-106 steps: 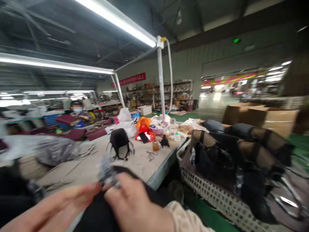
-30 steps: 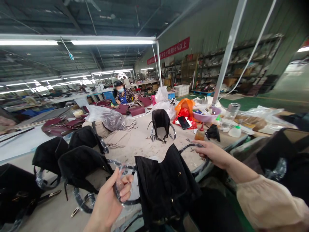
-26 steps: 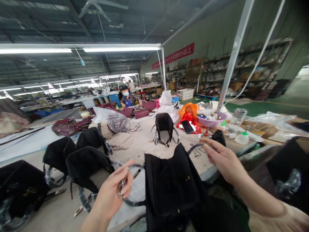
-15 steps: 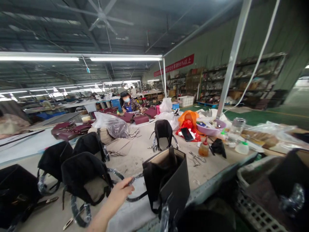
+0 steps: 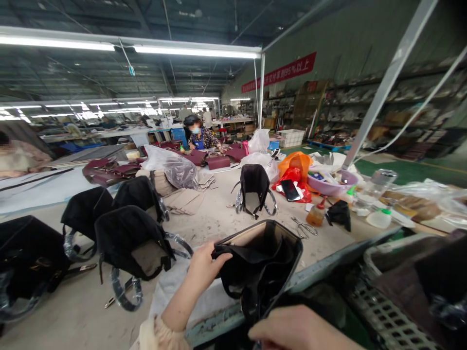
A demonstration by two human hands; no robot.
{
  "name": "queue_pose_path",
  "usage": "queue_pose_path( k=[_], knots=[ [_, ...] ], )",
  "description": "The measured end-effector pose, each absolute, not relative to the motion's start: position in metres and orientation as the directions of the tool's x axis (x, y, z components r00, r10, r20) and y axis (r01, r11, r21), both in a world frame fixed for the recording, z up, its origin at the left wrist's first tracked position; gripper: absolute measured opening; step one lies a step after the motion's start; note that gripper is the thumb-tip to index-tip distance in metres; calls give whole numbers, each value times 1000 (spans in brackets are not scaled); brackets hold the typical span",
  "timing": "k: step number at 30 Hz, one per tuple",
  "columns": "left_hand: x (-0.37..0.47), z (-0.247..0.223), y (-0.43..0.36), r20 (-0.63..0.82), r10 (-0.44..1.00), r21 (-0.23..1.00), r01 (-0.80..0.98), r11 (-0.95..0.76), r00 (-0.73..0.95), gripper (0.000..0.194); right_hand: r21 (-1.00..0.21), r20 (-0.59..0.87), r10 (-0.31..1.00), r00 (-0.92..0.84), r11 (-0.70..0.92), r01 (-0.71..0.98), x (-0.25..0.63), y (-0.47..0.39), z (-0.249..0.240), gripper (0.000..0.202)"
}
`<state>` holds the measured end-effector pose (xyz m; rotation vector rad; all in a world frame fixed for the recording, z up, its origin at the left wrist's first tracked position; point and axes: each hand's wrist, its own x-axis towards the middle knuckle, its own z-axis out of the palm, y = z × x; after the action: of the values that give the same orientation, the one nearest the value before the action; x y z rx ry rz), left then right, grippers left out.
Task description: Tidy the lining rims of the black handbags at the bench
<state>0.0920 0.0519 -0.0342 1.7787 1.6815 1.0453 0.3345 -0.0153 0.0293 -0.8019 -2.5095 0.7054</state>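
A black bag (image 5: 260, 262) stands at the table's front edge, its mouth tilted up and its beige and black inside showing. My left hand (image 5: 206, 265) grips the bag's left rim, thumb inside the opening. My right hand (image 5: 295, 328) is at the bag's near side, low in the picture, its fingers curled; what they hold is hidden. Another black bag (image 5: 253, 187) with plastic-wrapped handles stands farther back. Several more black bags, one of them a nearer one (image 5: 133, 238), stand to the left.
Scissors (image 5: 304, 227), an amber bottle (image 5: 315, 215) and a phone (image 5: 291, 190) lie to the right. A purple basin (image 5: 333, 187) is behind them. A crate (image 5: 386, 296) stands at the lower right. Across the table sits a person (image 5: 200, 138) among maroon pieces.
My left hand has moved from the bag's handle to its rim. My right hand has come into view. The bag has tipped, its opening turned more toward me; the view has also shifted down.
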Motion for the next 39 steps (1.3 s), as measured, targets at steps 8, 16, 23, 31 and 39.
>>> queue_pose_path(
  k=[8,16,23,31,39],
  knots=[
    [94,-37,43,328,939,795,567,-217,-100,33,-349,221,779,-586,624,699,304,48,33,41],
    [95,-30,42,225,971,871,464,-164,-79,26,-185,37,770,-636,631,753,289,78,17,16],
    [98,-30,47,186,977,900,417,-126,-106,21,-381,68,792,-607,582,718,299,95,18,21],
    [98,-35,47,240,967,880,439,-179,-86,22,-42,90,456,-885,890,455,300,92,16,68],
    [100,-34,46,247,965,855,489,-171,-93,22,72,117,411,-904,905,420,290,90,17,64]
  ],
)
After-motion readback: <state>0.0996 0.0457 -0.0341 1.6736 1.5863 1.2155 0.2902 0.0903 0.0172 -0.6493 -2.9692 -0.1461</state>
